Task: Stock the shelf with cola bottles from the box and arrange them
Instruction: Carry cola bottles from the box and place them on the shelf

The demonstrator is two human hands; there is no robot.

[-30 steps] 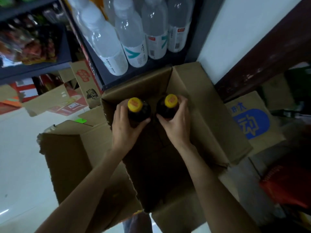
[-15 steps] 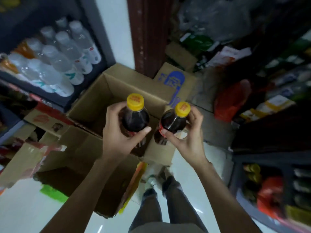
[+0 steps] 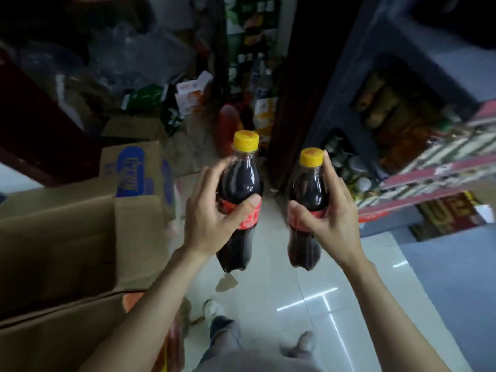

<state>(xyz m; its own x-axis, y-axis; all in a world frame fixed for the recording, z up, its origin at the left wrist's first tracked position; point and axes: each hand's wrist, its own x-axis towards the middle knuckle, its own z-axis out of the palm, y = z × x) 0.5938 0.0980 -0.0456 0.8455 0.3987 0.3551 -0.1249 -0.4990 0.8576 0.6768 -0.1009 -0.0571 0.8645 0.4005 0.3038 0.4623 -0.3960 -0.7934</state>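
No lettering reads clearly: red bottle labels [image 3: 248, 216] and the blue carton print [image 3: 134, 170] are blurred.

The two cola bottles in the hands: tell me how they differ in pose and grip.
The left bottle sits higher in the picture than the right bottle. The left hand wraps its bottle around the label, clear of the cap; the right hand reaches a finger up beside its cap. Both are roughly upright, full of dark cola, yellow-capped, red-labelled, held over the floor.
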